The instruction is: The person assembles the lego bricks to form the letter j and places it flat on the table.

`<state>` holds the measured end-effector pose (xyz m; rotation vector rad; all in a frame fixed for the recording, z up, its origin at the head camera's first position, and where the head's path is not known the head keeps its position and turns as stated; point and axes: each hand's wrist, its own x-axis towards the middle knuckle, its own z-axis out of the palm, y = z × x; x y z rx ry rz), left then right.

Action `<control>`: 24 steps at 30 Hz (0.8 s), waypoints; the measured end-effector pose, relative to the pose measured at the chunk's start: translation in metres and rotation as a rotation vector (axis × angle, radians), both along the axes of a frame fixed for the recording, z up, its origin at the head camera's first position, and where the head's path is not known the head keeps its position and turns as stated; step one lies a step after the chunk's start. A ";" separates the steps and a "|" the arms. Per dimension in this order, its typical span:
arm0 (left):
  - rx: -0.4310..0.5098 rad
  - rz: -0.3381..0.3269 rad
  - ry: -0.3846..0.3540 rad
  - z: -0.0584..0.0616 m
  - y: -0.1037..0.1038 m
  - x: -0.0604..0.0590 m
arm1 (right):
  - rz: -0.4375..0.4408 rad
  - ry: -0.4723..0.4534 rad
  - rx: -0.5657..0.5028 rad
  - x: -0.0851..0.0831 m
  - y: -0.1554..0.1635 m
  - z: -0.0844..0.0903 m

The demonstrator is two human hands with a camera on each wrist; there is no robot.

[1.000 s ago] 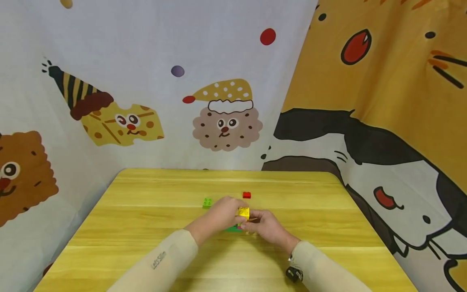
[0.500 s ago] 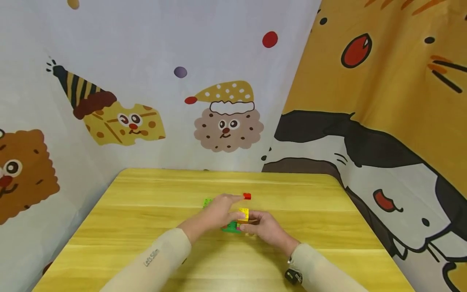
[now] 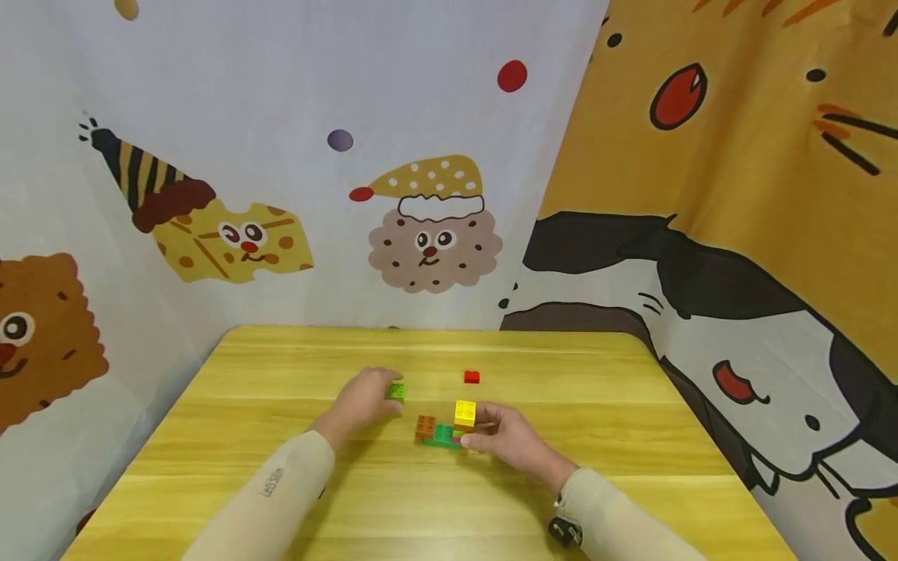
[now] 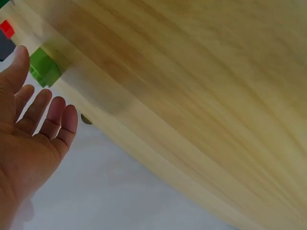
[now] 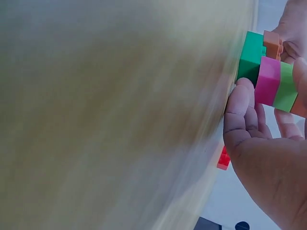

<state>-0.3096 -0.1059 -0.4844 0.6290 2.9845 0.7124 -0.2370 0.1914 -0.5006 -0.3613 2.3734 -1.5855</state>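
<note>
My left hand (image 3: 363, 399) is at a light green brick (image 3: 397, 393) on the table, thumb and fingers parted on either side of it. In the left wrist view a gap shows between the spread fingers and that brick (image 4: 44, 68). My right hand (image 3: 517, 438) holds a built stack at its right end. The stack has a dark green base (image 3: 443, 437), an orange-brown brick (image 3: 425, 426) on its left, and a column topped by a yellow brick (image 3: 464, 414). Pink (image 5: 268, 81), light green (image 5: 285, 87) and orange layers show in that column in the right wrist view.
A small red brick (image 3: 471, 377) lies on the wooden table (image 3: 281, 374) behind the stack. Printed cartoon curtains (image 3: 295, 117) hang right behind the table and along its sides.
My left hand has left the yellow-topped stack and moved left to the light green brick, uncovering the orange-brown brick. My right hand has stayed on the stack.
</note>
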 end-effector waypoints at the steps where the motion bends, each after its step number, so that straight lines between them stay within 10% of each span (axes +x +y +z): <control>1: -0.010 -0.004 0.008 -0.003 0.002 -0.001 | 0.001 0.003 -0.004 0.000 0.001 0.000; 8: -0.135 -0.009 0.062 -0.006 0.010 -0.003 | 0.004 0.005 -0.061 0.001 0.007 -0.002; 13: 0.009 -0.017 0.011 0.021 0.025 0.009 | 0.004 -0.009 -0.089 0.001 0.007 -0.002; 18: 0.076 -0.229 0.011 0.068 0.058 0.031 | 0.029 -0.021 -0.110 0.001 0.004 -0.001; 24: -0.034 -0.365 0.046 0.079 0.079 0.046 | 0.062 -0.027 -0.145 0.000 0.003 0.000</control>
